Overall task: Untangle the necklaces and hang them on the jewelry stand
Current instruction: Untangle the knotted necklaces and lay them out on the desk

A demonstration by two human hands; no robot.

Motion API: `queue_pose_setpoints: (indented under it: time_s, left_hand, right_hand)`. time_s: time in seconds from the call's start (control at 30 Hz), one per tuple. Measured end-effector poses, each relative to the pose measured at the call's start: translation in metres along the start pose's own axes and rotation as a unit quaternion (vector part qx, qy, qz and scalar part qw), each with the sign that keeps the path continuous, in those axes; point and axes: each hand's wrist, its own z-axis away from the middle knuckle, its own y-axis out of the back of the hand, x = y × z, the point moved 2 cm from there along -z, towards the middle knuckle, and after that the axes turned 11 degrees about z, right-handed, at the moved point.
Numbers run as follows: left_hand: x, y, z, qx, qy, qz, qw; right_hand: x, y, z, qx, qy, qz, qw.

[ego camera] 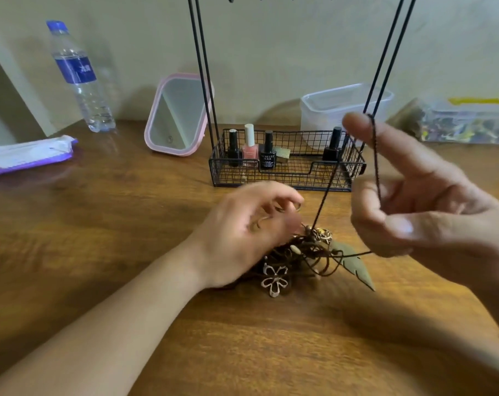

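Note:
A tangled heap of brown cord necklaces (302, 257) lies on the wooden table, with a metal flower pendant (274, 278) and a bronze leaf pendant (355, 265) showing. My right hand (425, 201) is raised beside the heap with a dark cord (375, 155) looped over its outstretched index finger, the other fingers curled round the cord. That cord runs taut down into the heap. My left hand (242, 235) rests over the heap's left side, fingers curled and pinching strands. The black wire jewelry stand (288, 178) stands just behind, its hooks cut off at the top edge.
The stand's basket holds several nail polish bottles (249, 150). A pink-framed mirror (177, 115) leans left of it. A water bottle (80, 78) and a wipes packet (28, 154) are at far left. Clear plastic containers (342, 110) sit behind on the right.

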Motion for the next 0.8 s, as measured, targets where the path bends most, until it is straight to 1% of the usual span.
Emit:
queue_pose_setpoints:
  time_s: [0.03,0.07,0.1,0.13,0.17,0.23,0.3,0.33,0.4,0.5,0.63,0.7,0.8]
  left_hand:
    - [0.003,-0.007,0.002,-0.057,0.017,-0.010,0.998]
    - [0.004,-0.012,0.003,-0.100,0.034,-0.052,0.993]
    - [0.004,-0.015,0.003,-0.119,0.038,-0.095,0.988]
    - [0.005,-0.015,0.003,-0.117,0.040,-0.115,0.986]
    - [0.006,-0.014,0.003,-0.103,0.043,-0.104,0.988]
    - [0.004,-0.006,0.001,-0.073,0.054,-0.025,0.996]
    - [0.003,0.000,0.000,-0.064,0.056,0.073,0.994]
    - [0.002,0.002,-0.001,-0.060,0.059,0.119,0.989]
    - [0.000,0.005,-0.003,-0.048,0.078,0.195,0.976]
    - [-0.001,0.006,-0.003,-0.035,0.100,0.272,0.957]
    - [-0.001,0.006,-0.003,-0.004,0.096,0.342,0.935]
    - [-0.002,0.008,-0.003,0.011,0.084,0.372,0.924]
    - [0.000,0.011,-0.001,0.022,0.084,0.409,0.908]
  right_hand:
    - [-0.001,-0.002,-0.001,-0.025,-0.007,0.001,1.000]
    - [-0.003,-0.002,-0.001,-0.037,-0.014,0.003,0.999]
    - [-0.006,-0.001,-0.001,-0.035,-0.020,0.009,0.999]
    - [-0.008,0.002,0.000,-0.021,-0.028,0.015,0.999]
    - [-0.010,0.006,0.001,0.005,-0.039,0.021,0.999]
    - [-0.013,0.016,0.004,0.091,-0.070,0.042,0.992]
    - [-0.012,0.028,0.007,0.204,-0.132,0.040,0.969]
    - [-0.012,0.032,0.009,0.246,-0.167,0.026,0.954]
    - [-0.012,0.035,0.011,0.281,-0.222,0.002,0.934]
    - [-0.009,0.031,0.010,0.262,-0.276,-0.017,0.925]
    - [-0.004,0.022,0.010,0.184,-0.326,0.007,0.927]
    - [-0.001,0.018,0.010,0.159,-0.351,0.063,0.920]
    - [0.004,0.014,0.008,0.167,-0.378,0.217,0.884]
